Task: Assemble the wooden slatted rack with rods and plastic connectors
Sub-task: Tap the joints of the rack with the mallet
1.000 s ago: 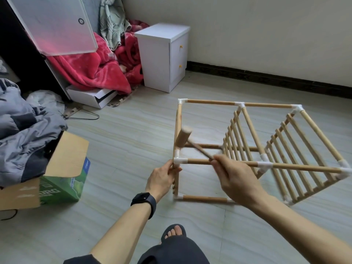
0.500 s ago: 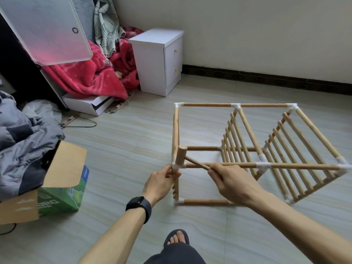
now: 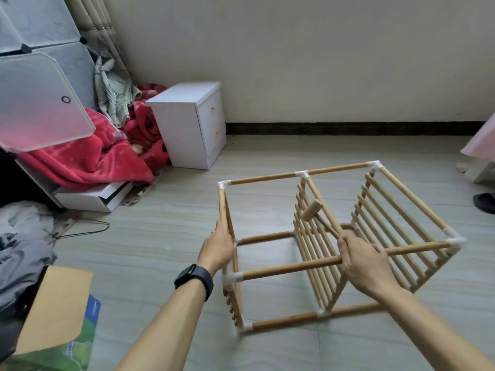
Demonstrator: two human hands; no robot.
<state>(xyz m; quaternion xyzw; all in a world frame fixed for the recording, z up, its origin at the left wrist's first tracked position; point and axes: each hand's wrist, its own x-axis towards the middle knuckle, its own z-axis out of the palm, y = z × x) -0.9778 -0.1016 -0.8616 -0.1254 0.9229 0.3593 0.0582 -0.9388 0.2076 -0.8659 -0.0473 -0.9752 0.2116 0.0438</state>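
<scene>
On the floor (image 3: 160, 250), our left hand (image 3: 218, 247) gripped the rack (image 3: 297, 175) at nine o'clock; our right hand (image 3: 367, 261) clutched mallet (image 3: 312, 211) and rod (image 3: 289, 269).

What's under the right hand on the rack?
The front top rod passes under the right hand, which grips the mallet handle. The joint where the middle slat panel meets that rod is covered.

No legible text — green box (image 3: 80, 349) print blurred.
</scene>
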